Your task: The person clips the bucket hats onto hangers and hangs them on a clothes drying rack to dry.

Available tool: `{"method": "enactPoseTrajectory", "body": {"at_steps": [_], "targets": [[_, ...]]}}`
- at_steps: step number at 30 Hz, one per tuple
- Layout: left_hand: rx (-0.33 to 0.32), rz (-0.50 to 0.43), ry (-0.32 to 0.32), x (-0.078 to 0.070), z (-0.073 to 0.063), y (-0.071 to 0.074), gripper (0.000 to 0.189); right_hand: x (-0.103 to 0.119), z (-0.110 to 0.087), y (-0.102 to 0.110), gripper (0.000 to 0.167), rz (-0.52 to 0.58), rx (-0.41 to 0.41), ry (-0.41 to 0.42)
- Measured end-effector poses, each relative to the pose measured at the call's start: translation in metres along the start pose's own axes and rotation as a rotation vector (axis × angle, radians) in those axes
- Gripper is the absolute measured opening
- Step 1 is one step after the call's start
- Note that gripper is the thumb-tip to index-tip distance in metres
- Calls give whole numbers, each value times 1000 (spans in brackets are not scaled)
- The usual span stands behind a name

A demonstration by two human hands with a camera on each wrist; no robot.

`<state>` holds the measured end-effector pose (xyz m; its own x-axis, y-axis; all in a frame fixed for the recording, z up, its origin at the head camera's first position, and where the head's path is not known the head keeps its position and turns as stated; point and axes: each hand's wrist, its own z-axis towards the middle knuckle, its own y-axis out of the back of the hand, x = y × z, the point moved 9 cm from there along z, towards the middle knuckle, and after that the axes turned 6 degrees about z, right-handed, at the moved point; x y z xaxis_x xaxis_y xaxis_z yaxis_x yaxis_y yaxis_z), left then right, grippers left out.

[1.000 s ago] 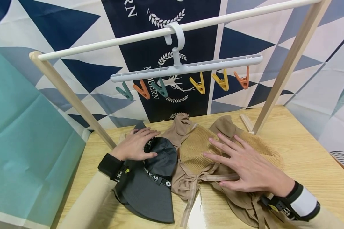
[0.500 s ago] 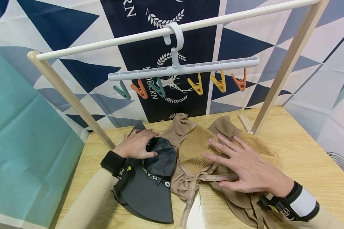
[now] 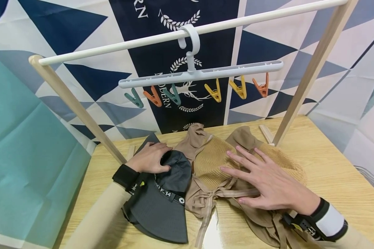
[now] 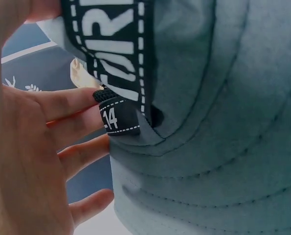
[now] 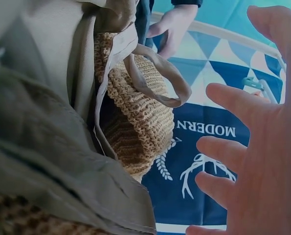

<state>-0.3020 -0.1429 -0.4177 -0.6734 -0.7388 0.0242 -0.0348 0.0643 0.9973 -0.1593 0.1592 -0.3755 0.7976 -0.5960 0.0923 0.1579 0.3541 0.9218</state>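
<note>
In the head view, a dark grey wide-brimmed hat point(image 3: 162, 214) with a lettered black band lies on the left. My left hand point(image 3: 150, 158) is at its crown. In the left wrist view, nearly straight fingers point(image 4: 84, 154) reach the hat's edge by the black band point(image 4: 120, 117); the thumb is mostly out of frame. Right of it lies a tan sun hat point(image 3: 210, 162) with a woven crown and cloth ties. A second tan hat point(image 3: 282, 162) lies further right, partly covered by my right hand point(image 3: 269, 181). That hand's fingers are spread, apart from the hats in the right wrist view.
A white hanger point(image 3: 202, 74) hangs from the rail point(image 3: 118, 45) of a wooden-legged rack behind the hats. Several coloured clips point(image 3: 240, 88) dangle from it. The rack's right leg point(image 3: 311, 76) stands beside the second tan hat. A patterned cloth backs the wooden table point(image 3: 339, 176).
My left hand has shifted slightly right at the dark hat, its fingers more bent. The right hand keeps its place and pose over the tan hats. The hanger sways a little.
</note>
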Motion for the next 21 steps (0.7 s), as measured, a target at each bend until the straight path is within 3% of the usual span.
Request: {"method": "enactPoseTrajectory", "body": {"at_steps": [5,8,12,15,21], "targets": [[-43,-19,-35,5,6,-11,76,0,0,0,88,-3,5,0],[-79,-43,-42,20,13,-34,80,0,0,-1,88,-3,4,2],[-103,-4,-34,40,24,-64,88,1,0,-1,88,-7,4,5],[-126,43,-39,42,26,-68,90,1,0,-1,88,-12,5,5],[-143,32,-34,41,25,-65,81,1,-1,-1,87,-17,-1,9]]}}
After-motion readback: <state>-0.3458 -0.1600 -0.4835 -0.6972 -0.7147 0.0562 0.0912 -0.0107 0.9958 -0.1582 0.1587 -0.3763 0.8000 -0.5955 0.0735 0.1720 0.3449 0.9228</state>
